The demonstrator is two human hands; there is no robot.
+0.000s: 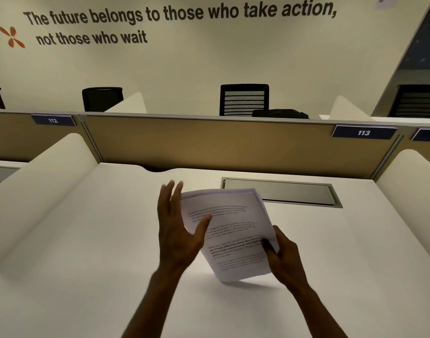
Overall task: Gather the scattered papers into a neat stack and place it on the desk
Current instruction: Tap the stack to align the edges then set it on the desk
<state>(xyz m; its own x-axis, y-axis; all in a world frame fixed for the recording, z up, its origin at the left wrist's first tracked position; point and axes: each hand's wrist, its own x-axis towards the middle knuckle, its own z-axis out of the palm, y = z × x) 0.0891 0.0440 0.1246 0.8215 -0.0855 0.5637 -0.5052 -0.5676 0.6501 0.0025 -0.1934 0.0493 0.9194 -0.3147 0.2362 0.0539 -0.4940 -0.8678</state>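
A stack of printed white papers (229,230) stands tilted above the white desk (99,240), its lower corner close to the desk surface. My right hand (281,258) grips the stack at its right edge, thumb on the front page. My left hand (178,228) is spread flat against the stack's left edge, fingers pointing up and thumb lying across the front sheet. The pages look roughly aligned, with a few edges fanned at the top right.
A grey cable flap (279,192) is set into the desk behind the papers. Cream side dividers (38,191) flank the desk, and a tan partition (209,142) closes the back. Black chairs (244,100) stand beyond it.
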